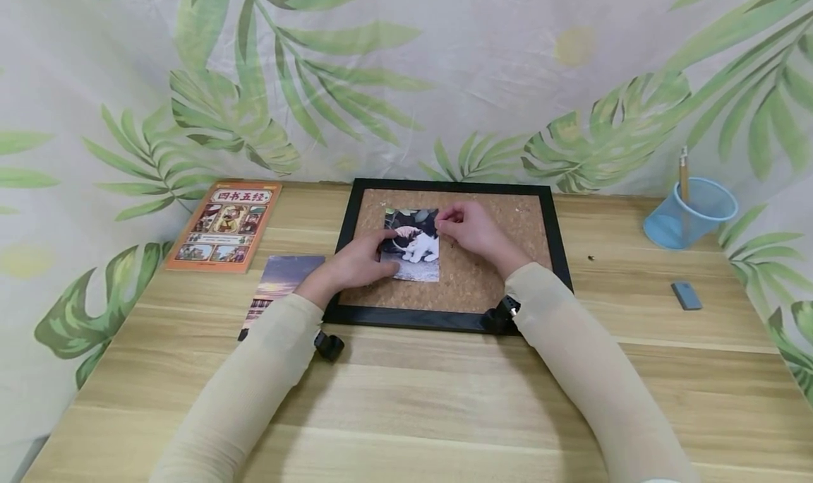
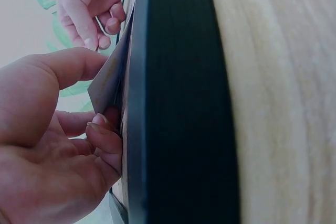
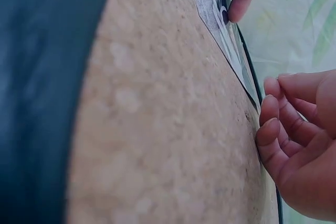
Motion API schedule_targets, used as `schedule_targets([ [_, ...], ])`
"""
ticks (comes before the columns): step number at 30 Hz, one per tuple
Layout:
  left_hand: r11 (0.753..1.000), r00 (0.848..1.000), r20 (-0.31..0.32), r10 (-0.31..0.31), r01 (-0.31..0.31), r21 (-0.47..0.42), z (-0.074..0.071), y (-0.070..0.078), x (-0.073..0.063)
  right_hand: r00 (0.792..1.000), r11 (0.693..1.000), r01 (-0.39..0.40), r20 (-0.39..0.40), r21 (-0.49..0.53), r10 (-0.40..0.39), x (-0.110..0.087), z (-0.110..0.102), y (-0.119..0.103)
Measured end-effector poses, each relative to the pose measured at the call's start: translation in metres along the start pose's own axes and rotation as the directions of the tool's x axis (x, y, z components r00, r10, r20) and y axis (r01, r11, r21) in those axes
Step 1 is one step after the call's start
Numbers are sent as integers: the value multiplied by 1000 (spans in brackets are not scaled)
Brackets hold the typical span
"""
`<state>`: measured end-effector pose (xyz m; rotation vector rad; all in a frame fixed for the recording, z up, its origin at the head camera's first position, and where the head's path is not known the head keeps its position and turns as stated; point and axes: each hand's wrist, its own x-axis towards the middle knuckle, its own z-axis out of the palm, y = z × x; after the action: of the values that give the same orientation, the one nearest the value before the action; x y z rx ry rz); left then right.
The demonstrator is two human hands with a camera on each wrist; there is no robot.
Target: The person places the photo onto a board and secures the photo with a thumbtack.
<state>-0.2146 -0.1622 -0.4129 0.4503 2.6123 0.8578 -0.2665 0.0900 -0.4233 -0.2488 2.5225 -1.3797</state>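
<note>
Well, the cat photo (image 1: 417, 253) lies on the corkboard (image 1: 489, 278), nearer its left edge than its right; the board itself sits by the desk's (image 1: 413, 384) far edge. The left hand (image 1: 358, 258) grips the photo's left side between thumb and fingers, one corner standing off the cork. The right hand (image 1: 471, 230) has thumb and finger drawn narrowly together just beside the photo's upper right corner; whether something tiny sits between them I cannot tell. I'd square the paper to the black frame (image 1: 413, 317), flatten that raised corner before letting go, and press straight down on the right, since a sideways push could slide or crease it.
</note>
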Motion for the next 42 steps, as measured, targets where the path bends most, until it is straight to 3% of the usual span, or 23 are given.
schedule_targets([
  [11,1000,1000,3,-6,6,-7,0,0,0,999,999,-42,32,18,41,11,7,-13],
  [18,1000,1000,-7,-9,9,-5,0,-1,1,999,1000,-10,44,30,9,19,15,-19],
  [42,1000,1000,-10,-12,11,-19,1,-3,0,996,997,2,86,-73,5,45,26,-31],
])
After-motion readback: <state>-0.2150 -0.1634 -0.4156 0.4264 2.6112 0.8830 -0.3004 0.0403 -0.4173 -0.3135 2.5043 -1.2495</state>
